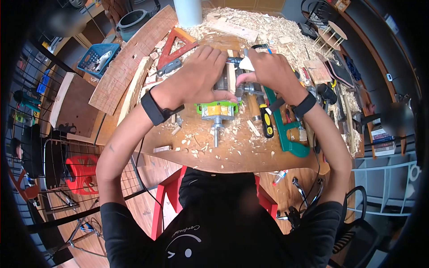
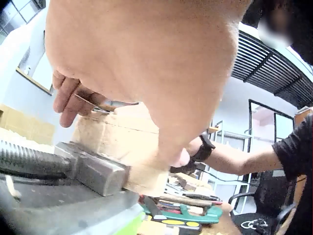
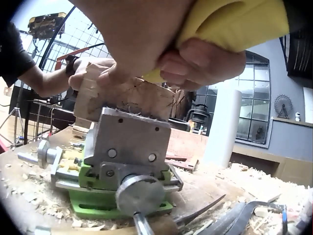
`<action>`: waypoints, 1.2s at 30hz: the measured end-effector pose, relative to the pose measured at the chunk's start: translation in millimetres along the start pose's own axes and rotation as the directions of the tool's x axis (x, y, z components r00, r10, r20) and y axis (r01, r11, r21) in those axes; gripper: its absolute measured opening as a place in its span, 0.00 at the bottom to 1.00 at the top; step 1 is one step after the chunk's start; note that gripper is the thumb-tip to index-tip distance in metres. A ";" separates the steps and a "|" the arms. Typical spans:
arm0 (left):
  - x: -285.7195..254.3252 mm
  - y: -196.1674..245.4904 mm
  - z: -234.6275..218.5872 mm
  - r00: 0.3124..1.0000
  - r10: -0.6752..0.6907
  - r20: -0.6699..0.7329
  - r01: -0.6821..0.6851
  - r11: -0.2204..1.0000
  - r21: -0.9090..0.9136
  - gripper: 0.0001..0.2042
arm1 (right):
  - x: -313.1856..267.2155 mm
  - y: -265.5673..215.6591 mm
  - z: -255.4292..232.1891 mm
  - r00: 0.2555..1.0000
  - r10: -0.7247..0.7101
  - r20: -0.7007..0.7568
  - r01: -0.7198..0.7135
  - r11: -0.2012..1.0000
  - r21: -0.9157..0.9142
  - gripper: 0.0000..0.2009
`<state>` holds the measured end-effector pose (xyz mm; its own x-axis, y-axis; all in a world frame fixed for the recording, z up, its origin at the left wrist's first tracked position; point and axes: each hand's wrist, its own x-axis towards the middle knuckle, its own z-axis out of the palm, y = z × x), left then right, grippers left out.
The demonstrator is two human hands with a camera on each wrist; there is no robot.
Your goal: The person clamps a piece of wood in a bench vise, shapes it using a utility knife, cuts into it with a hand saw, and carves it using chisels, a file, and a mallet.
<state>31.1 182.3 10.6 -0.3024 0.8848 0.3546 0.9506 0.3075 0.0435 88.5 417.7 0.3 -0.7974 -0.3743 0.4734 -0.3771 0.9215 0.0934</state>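
Note:
A pale wooden block stands upright in the jaws of a metal vise with a green base. My left hand spans the block, its thumb at the near end and its fingers toward the far end. Opposite it, my right hand grips the yellow handle of a tool, thumb pointing toward the block. A dark strip with blue marks crosses the block between the hands. The tool's working end is mostly hidden by the hands.
Wood shavings heap at the back. Right of the vise lie a yellow-black handled tool, a green-framed saw and a black-headed mallet. A red triangular frame and long boards lie left. A white cylinder stands behind.

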 end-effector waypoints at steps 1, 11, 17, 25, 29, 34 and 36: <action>1.5 -2.6 -0.5 1.000 0.021 0.000 -0.021 0.999 0.038 0.51 | 3.9 1.4 -3.7 0.998 0.006 0.065 -0.005 1.000 -0.018 0.38; -0.5 -1.8 2.8 0.999 -0.034 0.031 0.032 0.998 0.059 0.54 | 6.0 11.9 13.5 1.000 -0.008 0.022 0.009 0.997 -0.078 0.38; 2.7 1.3 -4.2 0.994 -0.057 0.095 0.056 0.998 0.011 0.52 | 5.1 9.0 14.0 0.999 0.035 0.023 -0.034 0.998 -0.053 0.37; 1.4 -0.8 -1.4 0.999 -0.038 0.038 0.038 0.999 -0.001 0.51 | 4.3 5.0 13.5 0.998 0.040 -0.043 -0.042 0.998 -0.047 0.39; 1.2 -1.8 1.1 1.000 -0.020 0.014 0.020 1.000 0.006 0.51 | 3.2 0.5 8.6 0.997 0.082 -0.006 -0.082 0.995 -0.065 0.39; 0.4 -1.1 2.0 1.000 -0.014 0.004 0.014 1.000 -0.004 0.50 | 0.8 -1.0 7.9 0.996 0.093 -0.014 -0.094 0.993 -0.074 0.38; 0.5 -1.3 2.6 1.000 -0.004 -0.017 0.004 1.000 0.010 0.50 | 0.5 -0.2 8.3 0.996 0.093 -0.017 -0.094 0.993 -0.066 0.38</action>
<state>29.6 183.3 8.3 -0.3052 0.8773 0.3703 0.9484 0.3150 0.0356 84.2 416.4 -6.8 -0.8207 -0.2852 0.4952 -0.2687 0.9574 0.1062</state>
